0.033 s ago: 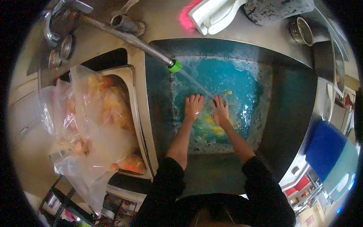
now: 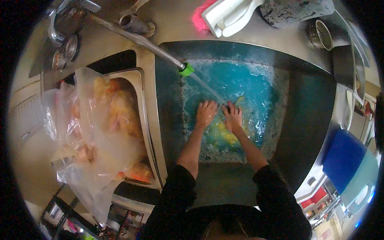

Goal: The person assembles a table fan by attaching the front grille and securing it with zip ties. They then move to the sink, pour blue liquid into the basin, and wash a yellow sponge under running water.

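Observation:
Both my hands are over the blue, foamy water (image 2: 240,76) in a deep metal sink (image 2: 308,108). My left hand (image 2: 207,113) points away from me, palm down, its fingers apart and holding nothing that shows. Close to its right is my right hand (image 2: 233,117), fingers spread and slightly bent in the stream. Water runs from a metal spout (image 2: 148,45) with a green tip (image 2: 186,70) and lands between the hands. Beneath and beside my right hand, something yellow (image 2: 228,134) shows blurred through the water; its kind is unclear.
Left of the sink, a metal tray (image 2: 143,100) bears a clear plastic bag (image 2: 108,140) with what looks like raw poultry. Behind the sink lie a white-handled pink brush (image 2: 230,18) and a dark grey cylinder (image 2: 294,12). Blue and green cutting boards (image 2: 344,160) stand at right.
My right hand's fingers are slightly more bent than before. My left hand has shifted a little to the right. Water keeps running.

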The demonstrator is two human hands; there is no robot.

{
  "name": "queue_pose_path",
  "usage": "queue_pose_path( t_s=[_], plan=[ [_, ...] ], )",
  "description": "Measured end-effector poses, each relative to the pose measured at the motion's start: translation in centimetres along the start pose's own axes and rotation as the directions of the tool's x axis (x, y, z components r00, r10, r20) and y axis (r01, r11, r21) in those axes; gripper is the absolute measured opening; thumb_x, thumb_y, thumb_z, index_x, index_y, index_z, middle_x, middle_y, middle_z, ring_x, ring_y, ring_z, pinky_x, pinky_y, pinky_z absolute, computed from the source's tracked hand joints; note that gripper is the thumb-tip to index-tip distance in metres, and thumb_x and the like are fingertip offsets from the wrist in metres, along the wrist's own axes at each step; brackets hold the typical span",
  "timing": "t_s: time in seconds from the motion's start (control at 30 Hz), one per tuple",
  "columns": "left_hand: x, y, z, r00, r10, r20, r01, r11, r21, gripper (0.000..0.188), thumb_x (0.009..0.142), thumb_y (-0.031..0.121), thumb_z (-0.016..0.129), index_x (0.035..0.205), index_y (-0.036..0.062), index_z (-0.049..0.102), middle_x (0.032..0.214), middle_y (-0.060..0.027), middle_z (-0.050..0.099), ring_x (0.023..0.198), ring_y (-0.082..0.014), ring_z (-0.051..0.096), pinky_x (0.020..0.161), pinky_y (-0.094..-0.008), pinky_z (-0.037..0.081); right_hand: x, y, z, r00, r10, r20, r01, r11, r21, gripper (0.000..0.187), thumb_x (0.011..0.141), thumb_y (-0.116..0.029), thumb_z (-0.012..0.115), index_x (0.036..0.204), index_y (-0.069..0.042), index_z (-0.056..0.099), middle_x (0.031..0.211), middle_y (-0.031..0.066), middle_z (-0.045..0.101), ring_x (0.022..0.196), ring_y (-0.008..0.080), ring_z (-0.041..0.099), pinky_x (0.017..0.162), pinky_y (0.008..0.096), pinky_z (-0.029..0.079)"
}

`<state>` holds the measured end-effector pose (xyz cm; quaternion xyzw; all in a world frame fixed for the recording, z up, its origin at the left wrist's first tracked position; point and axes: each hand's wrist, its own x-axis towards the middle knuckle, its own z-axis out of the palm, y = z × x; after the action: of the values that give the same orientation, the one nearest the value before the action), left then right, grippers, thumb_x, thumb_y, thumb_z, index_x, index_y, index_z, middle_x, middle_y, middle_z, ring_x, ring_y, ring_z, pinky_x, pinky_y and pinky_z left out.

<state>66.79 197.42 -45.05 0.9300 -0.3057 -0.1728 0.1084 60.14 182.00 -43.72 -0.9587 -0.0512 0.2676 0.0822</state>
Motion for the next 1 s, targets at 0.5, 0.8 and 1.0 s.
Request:
queue_pose_path(
  t_s=[0.5,0.8,1.0],
  plan=[
    [-0.4,2.8,-15.4,0.981,-0.192,0.012,0.145,0.699,-0.700,0.022,0.086,0.023,0.058,0.081,0.0014,0.060,0.086,-0.0150,0.061,0.080,-0.0345,0.055,0.066,-0.0434,0.041,-2.9,0.9,-15.6,0.914,-0.216,-0.344,0.277,0.951,0.140,0.035,0.075,-0.031,0.065,0.102,-0.009,0.059,0.093,0.0083,0.062,0.091,0.0236,0.058,0.090,0.0485,0.034],
    [-0.7,3.8,-3.4,0.978,-0.201,-0.063,0.198,0.979,-0.058,0.062,0.081,0.028,0.060,0.136,0.0143,0.035,0.138,-0.0117,0.037,0.118,-0.0292,0.044,0.091,-0.0463,0.041,-1.1,-0.3,-6.2,0.950,0.025,-0.311,0.015,0.992,0.126,0.062,0.086,-0.039,0.051,0.138,-0.011,0.032,0.143,0.0173,0.026,0.131,0.0357,0.027,0.103,0.0572,0.019],
    [-0.4,2.0,0.6,0.940,-0.261,0.221,0.293,0.948,-0.126,0.067,0.080,0.025,0.060,0.140,0.0171,0.030,0.146,-0.0073,0.026,0.128,-0.0292,0.033,0.104,-0.0471,0.028,1.7,0.0,-3.3,0.993,0.120,0.007,-0.119,0.980,0.161,0.072,0.084,-0.042,0.049,0.143,-0.010,0.022,0.150,0.0151,0.011,0.136,0.0377,0.015,0.106,0.0571,0.018]
  ],
)
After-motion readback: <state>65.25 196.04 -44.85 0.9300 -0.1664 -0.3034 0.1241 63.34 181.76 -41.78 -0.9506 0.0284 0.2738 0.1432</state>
